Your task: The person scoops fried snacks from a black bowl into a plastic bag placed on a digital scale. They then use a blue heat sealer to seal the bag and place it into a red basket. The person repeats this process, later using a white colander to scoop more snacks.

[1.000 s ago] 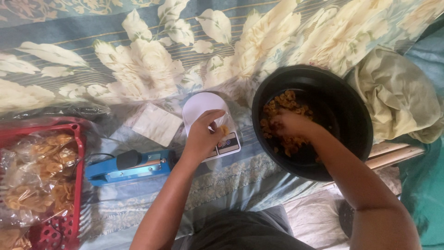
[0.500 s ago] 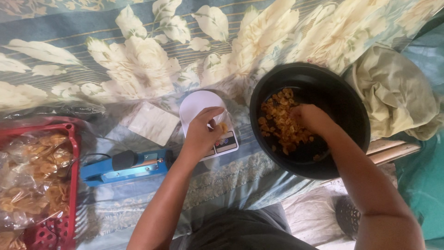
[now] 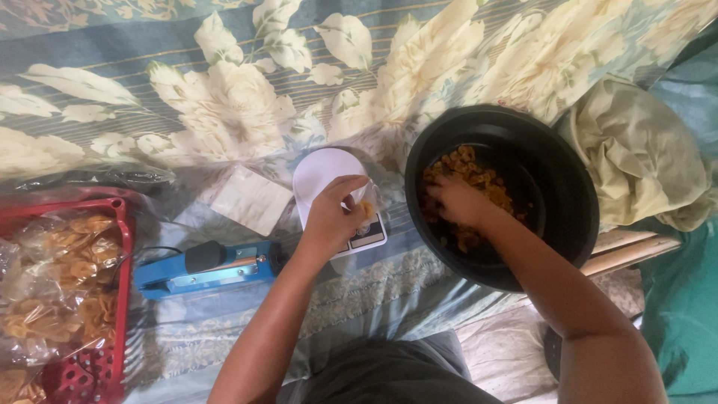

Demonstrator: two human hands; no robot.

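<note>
Both hands work apart: the right hand (image 3: 458,200) is sunk among the orange snacks (image 3: 467,170) inside the black bowl (image 3: 557,187), fingers curled into them, while the left hand (image 3: 334,217) hovers over the white kitchen scale (image 3: 323,173), fingertips pinched on what seems a clear bag with a few snacks. Both stand on the flowered bedsheet (image 3: 224,97) near its front edge. Left of the scale lie a blue heat sealer (image 3: 206,269) and a red basket (image 3: 90,366) of bagged snacks.
</note>
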